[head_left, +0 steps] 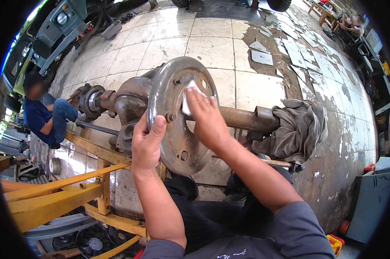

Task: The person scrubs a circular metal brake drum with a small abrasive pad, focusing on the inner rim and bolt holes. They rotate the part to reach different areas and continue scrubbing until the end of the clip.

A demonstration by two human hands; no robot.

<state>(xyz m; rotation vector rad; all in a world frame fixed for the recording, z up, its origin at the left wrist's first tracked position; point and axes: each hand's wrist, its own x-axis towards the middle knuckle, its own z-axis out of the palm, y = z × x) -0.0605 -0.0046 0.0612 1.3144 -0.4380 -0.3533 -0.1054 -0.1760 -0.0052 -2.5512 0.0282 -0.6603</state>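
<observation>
A round, worn metal brake backing plate (199, 151), with several holes and a bolt showing on its face, is held up in front of me at a tilt. My left hand (146, 140) grips its lower left rim, thumb on the front side and fingers mostly hidden behind. With straight, close-set fingers, my right hand (205, 114) presses a white folded sheet (187, 101) against the plate's face, right of its middle. Whether the sheet is paper or cloth, I cannot tell. Behind the plate lies a rusty vehicle axle (134, 93), partly covered by it.
A grey-brown cloth (300, 125) drapes over the axle's right end. Yellow metal beams (65, 196) stand at my lower left. A seated person (48, 114) is by the axle's left end. Broken floor tiles (262, 57) lie far right; a grey cabinet (370, 205) stands near right.
</observation>
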